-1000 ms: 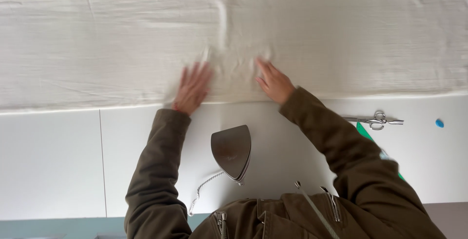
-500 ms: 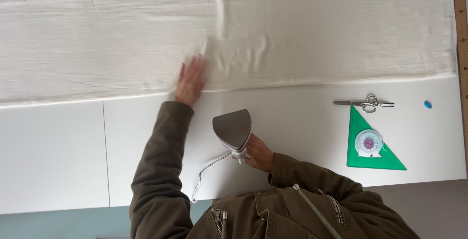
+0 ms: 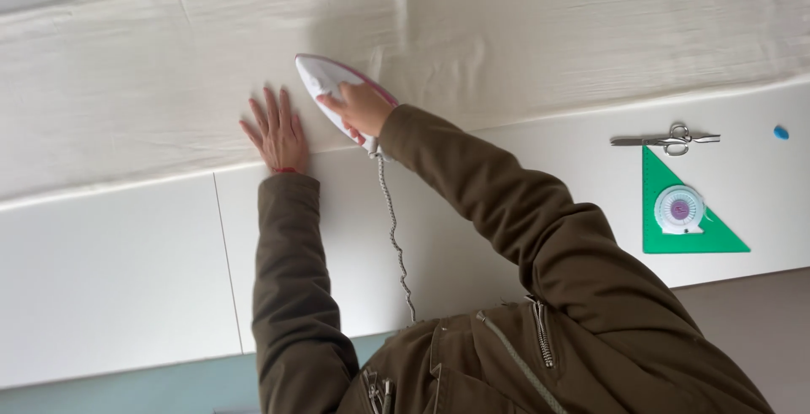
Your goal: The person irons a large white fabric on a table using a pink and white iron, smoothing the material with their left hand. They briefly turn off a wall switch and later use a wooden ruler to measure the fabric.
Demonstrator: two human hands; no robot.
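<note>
One iron point(image 3: 325, 85), white with a pink edge, sits on the cloth point(image 3: 548, 34) with its tip pointing up-left. The right hand point(image 3: 364, 108) is clenched round the iron's handle, fingers wrapped over it. One grey braided cord point(image 3: 394, 237) runs from the iron's heel down across the table toward the person's jacket. The left hand point(image 3: 274, 131) lies flat, fingers spread, palm down on the cloth just left of the iron, holding nothing; its wrist sits at the cloth's near edge. The two hands are near each other but not touching.

One cloth: long, off-white, lightly wrinkled, laid across the far part of the table from the left edge to the right edge of the view. One vertical crease shows above the iron.

Right side, on bare table, well apart from the hands: one pair of small metal scissors point(image 3: 666, 138), lying sideways; one green triangle ruler point(image 3: 688, 220) just below them; one round white tape-measure case point(image 3: 680, 209) resting on the triangle; one small blue object point(image 3: 781, 132) near the right edge, too small to identify.

Surface: white table point(image 3: 126, 279) made of flat panels, one seam visible left of the left sleeve. Both sleeves are olive-brown, and the jacket has zips. A pale blue-green strip of floor shows at bottom left and a greyish patch at bottom right. Little else of the room is visible.
</note>
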